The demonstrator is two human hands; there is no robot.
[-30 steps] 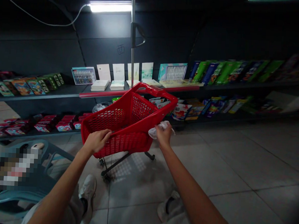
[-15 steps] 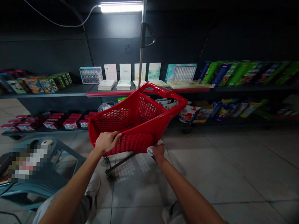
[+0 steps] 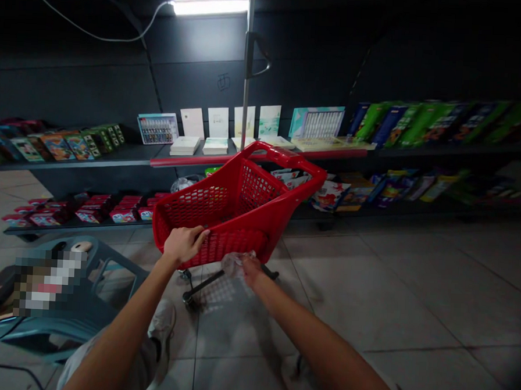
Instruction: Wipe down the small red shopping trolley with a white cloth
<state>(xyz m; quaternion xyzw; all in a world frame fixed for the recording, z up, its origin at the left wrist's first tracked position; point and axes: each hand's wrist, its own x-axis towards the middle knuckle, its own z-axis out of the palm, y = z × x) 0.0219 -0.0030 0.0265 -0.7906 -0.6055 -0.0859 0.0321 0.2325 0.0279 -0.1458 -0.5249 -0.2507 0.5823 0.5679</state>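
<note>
Your right hand (image 3: 251, 270) has dropped lower, closed around a crumpled clear bag (image 3: 233, 264) just above the lower frame of the red cart (image 3: 237, 208). Your left hand (image 3: 183, 243) curls firmly over the cart's basket rim. Ahead, a dark shelf (image 3: 92, 154) holds boxed goods (image 3: 62, 147); a teal chair (image 3: 83, 319) stands to your left.

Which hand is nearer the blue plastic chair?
Left: the left hand, on the red cart, sits just right of the chair; the right hand sits farther right, below the cart.
</note>
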